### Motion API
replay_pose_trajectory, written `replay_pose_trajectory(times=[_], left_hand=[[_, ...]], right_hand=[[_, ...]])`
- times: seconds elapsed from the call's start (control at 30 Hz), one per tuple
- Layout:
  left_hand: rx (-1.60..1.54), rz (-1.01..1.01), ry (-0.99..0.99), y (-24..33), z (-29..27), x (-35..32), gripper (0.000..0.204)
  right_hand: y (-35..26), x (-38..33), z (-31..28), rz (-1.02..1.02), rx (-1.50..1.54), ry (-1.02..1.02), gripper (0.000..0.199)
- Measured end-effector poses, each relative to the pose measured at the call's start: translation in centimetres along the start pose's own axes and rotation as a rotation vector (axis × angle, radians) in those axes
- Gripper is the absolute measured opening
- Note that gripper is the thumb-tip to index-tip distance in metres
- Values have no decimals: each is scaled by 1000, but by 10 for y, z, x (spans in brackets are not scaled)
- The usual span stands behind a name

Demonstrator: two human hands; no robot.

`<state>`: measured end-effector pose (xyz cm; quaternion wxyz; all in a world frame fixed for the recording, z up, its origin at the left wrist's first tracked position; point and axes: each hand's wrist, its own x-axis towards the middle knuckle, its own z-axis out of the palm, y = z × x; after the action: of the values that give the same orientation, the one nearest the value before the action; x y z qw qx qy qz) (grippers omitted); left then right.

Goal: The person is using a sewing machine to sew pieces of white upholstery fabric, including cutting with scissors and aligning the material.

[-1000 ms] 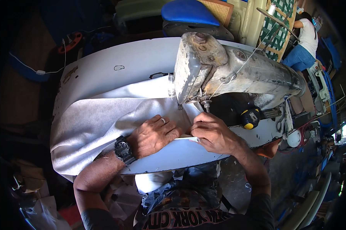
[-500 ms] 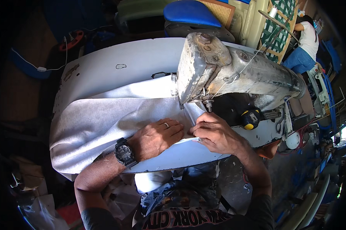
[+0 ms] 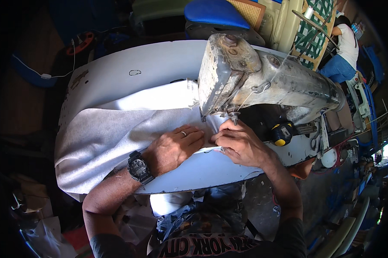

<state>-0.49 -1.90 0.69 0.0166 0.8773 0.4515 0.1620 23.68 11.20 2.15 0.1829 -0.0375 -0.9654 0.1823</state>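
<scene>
A pale grey-white fabric (image 3: 103,137) lies in folds over the left of the table and runs under the head of a worn sewing machine (image 3: 228,64). My left hand (image 3: 177,146) rests flat on the fabric with its fingers out, a ring on one finger and a black watch on the wrist. Just below the machine's thread tensioner (image 3: 233,116), my right hand (image 3: 241,144) pinches the fabric's near edge between thumb and fingers. The machine head hides the needle from view.
A black and yellow tape measure (image 3: 282,134) sits right of my right hand, with scissors (image 3: 315,141) beyond it. Past the white table (image 3: 168,53) are a blue seat cushion (image 3: 215,13) and a webbed frame (image 3: 316,30). Another person (image 3: 344,47) bends over at far right.
Both hands have shifted slightly away from me with the fabric edge, toward the machine head. More of the white strip behind the fabric lies flat; the right hand keeps its pinch.
</scene>
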Motion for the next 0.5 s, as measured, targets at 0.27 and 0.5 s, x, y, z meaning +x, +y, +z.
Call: replay_pose_trajectory(times=[0.27,0.5], left_hand=[[-11,-59,43,-7,-1,8,44],[-20,-95,89,-14,0,8,44]], right_hand=[[14,3,3,1,-35,21,21],[18,9,6,38,-59,28,20]])
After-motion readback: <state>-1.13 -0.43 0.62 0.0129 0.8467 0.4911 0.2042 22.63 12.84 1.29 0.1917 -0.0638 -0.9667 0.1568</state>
